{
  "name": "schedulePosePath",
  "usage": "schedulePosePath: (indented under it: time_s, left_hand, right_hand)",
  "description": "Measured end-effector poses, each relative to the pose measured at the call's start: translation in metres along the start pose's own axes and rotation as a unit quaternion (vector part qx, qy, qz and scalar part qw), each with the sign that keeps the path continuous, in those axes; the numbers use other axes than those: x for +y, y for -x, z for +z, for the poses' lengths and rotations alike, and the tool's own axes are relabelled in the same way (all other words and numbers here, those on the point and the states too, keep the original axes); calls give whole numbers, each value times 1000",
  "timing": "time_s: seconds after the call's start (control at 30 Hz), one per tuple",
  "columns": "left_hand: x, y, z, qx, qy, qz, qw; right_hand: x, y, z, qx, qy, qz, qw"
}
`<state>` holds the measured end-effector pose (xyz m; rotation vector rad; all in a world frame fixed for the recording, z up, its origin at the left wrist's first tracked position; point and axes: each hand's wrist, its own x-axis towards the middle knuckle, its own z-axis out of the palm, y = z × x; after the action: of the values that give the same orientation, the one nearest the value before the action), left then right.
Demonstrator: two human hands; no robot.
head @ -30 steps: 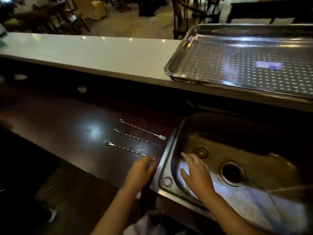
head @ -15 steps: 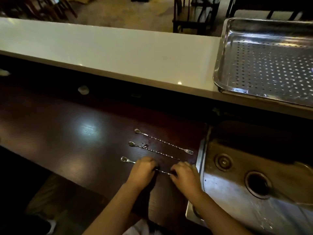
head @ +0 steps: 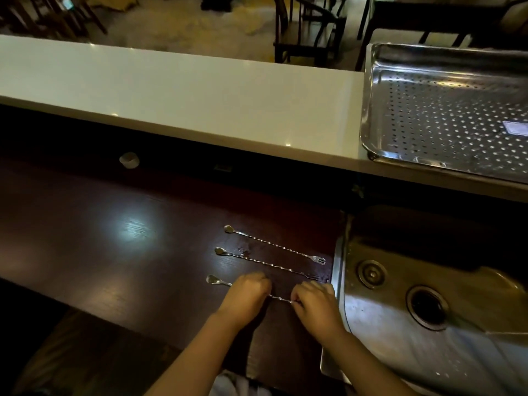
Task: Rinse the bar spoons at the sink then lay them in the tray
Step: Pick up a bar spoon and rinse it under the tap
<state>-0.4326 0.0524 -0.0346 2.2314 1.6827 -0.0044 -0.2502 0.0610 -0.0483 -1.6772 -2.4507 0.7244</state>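
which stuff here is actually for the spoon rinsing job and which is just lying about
For the job: near bar spoon, gripped by left hand and right hand; middle bar spoon; far bar spoon; sink; perforated tray.

Lying about: small white cap by the back ledge; chairs beyond the white counter.

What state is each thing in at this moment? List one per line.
Nearest bar spoon: on the counter, gripped by both hands.
Middle bar spoon: lying untouched.
Far bar spoon: lying untouched.
Left hand: curled on the spoon.
Right hand: pinching the spoon.
Tray: holds no spoons.
Sink: wet.
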Motion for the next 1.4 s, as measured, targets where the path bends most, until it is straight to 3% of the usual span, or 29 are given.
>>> schedulePosePath:
  time_s: [0.37, 0.47, 0.57, 0.67, 0.73, 0.87, 0.97, 1.03, 1.13, 1.23, 1.4]
  left_hand:
    - [24, -5, -2, -4, 28, 27, 999]
    - [35, -9, 0, 34, 52, 44, 997]
    - [56, -13, 4, 118, 167, 38, 978]
    - [88, -22, 4, 219, 330, -31, 918]
    - [112, -31, 2, 232, 478, -115, 839]
    - [161, -55, -1, 125, 705, -232, 658]
    - [207, -75, -3, 38, 799, -218, 559]
    - [243, -89, -5, 24, 820, -210, 532]
    - [294, -107, -5, 30, 815, -228, 532]
    - [334, -120, 1, 39, 817, -227, 529]
    - [375, -132, 8, 56, 829, -228, 508]
  right_hand:
    - [13, 22, -22, -25, -211, 117, 970]
    - [22, 32, -33, -28, -288, 139, 947]
    - [43, 45, -46, -21, -347, 164, 923]
    - [75, 62, -66, 16, -383, 177, 906]
    - [99, 76, -84, 55, -415, 184, 889]
    - [149, 103, -121, 105, -456, 192, 863]
    - [185, 126, -145, 122, -470, 196, 852]
    - [207, 143, -159, 128, -476, 192, 849]
    - [237, 167, -176, 129, -478, 185, 849]
    - [270, 187, -192, 173, -500, 192, 827]
    - [321, 210, -205, 294, -556, 269, 730]
